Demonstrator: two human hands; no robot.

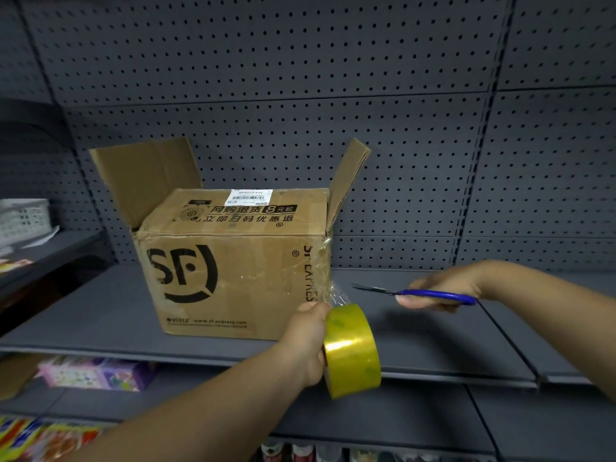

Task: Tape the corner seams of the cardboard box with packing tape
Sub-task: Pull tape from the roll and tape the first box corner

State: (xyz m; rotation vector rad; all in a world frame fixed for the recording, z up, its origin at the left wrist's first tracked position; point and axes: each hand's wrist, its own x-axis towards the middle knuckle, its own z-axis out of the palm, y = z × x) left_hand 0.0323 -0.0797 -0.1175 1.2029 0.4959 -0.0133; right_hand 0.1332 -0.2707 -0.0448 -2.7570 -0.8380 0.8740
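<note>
Holding the roll of packing tape in the left hand, fingers wrapped round its rim, the person is stretching a clear tape strip from the right front corner seam of the SF Express cardboard box. The box is sitting on the grey shelf with two top flaps standing open. The right hand is gripping the blue-handled scissors, fingers curled on the handles. The blades are pointing toward the strip but not touching it.

Judgement: the step in hand is cutting the strip free of the roll. Doing it well likely means:
- pulling the strip tight first, since it is looking crumpled near the seam and slack tape would stick to itself;
- cutting nearer the roll than the box, leaving a tail to press down at the lower corner.

Around: a pegboard back panel is standing behind the box, a white basket is sitting on the side shelf, and coloured packets are lying on the shelf below. Nothing is lying between blades and strip. One risk: the left hand's fingers are sitting just beside the likely cut line.
</note>
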